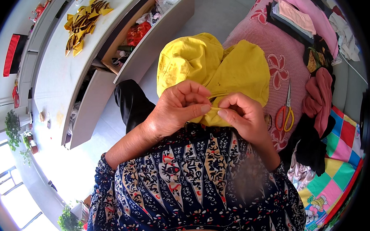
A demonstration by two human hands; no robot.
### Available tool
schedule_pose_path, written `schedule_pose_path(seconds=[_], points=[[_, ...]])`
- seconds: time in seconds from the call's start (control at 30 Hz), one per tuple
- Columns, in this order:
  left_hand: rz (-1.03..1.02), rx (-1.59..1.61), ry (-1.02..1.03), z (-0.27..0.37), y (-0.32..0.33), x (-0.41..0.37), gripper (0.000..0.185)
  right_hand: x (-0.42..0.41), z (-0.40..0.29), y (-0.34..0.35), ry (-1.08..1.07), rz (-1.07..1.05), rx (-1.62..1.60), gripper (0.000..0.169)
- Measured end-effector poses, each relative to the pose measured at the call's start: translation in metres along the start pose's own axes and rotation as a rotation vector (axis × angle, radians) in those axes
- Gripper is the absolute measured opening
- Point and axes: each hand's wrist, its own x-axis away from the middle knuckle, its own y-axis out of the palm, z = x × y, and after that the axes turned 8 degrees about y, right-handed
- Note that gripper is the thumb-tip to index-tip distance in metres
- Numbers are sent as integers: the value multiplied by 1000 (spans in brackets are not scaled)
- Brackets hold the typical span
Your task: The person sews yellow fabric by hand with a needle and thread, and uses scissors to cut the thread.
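A yellow cloth garment (242,68) lies bunched over my lap, with a few dark spots on it. My left hand (185,104) pinches a narrow edge of this cloth between thumb and forefinger. Close beside it, my right hand (242,113) grips the same edge, so a short piece is stretched between the two thumbs. Whether a needle or thread is in the fingers cannot be told. To the right of my right hand, scissors (285,115) with red and yellow handles rest on the pink patterned cover, blades pointing away from me.
Folded clothes (296,19) and a dusty pink cloth (319,96) lie on the right, near a colourful patchwork cloth (340,165). On the left, an open drawer (157,37) holds bags below a white countertop (56,72) bearing folded gold paper pieces (87,21).
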Motion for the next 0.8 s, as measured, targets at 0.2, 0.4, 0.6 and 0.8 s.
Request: schedule_pose_path(seconds=[0.2,0.4,0.6,0.8], points=[[-58,-85,-62,3,2,-1,29,-3,1,-5,33,-26,27,10],[-25,-48,-126,5,4,-3,32,-3,-3,-6,98,-105,-25,17],[-53,-107,-158,6,6,-5,27,-7,-1,-11,134,-152,-20,17],[-154,-246,-249,2,0,-8,17,-9,2,-11,211,-197,-69,16]])
